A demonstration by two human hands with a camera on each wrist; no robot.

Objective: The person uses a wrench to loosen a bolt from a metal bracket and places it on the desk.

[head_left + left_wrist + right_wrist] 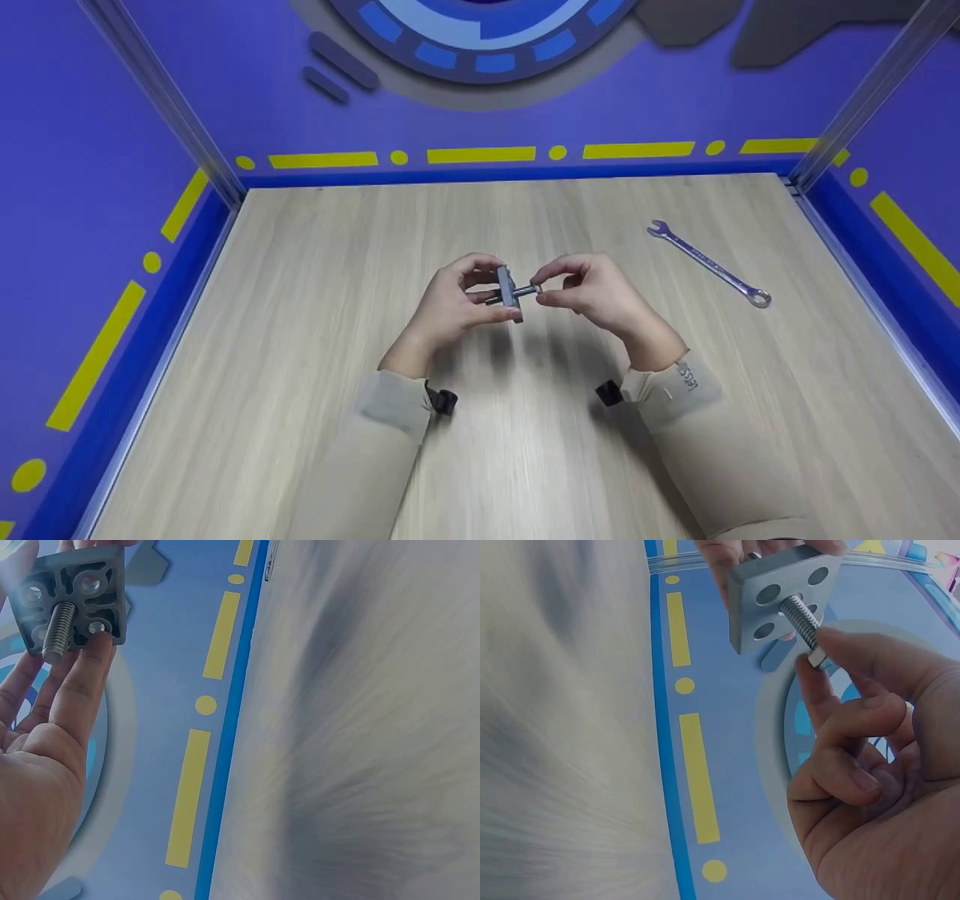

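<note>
Left hand [448, 301] is gripping grey, square metal plate [506, 286] by its edges. Right hand [596, 291], opposite, is pinching one end of silver, threaded metal bolt [801, 620] running through plate, between both hands.

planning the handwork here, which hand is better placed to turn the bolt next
Probably the right hand: it pinches the bolt at its head, so it could turn it directly, while the left hand holds the square plate that the bolt passes through.
</note>
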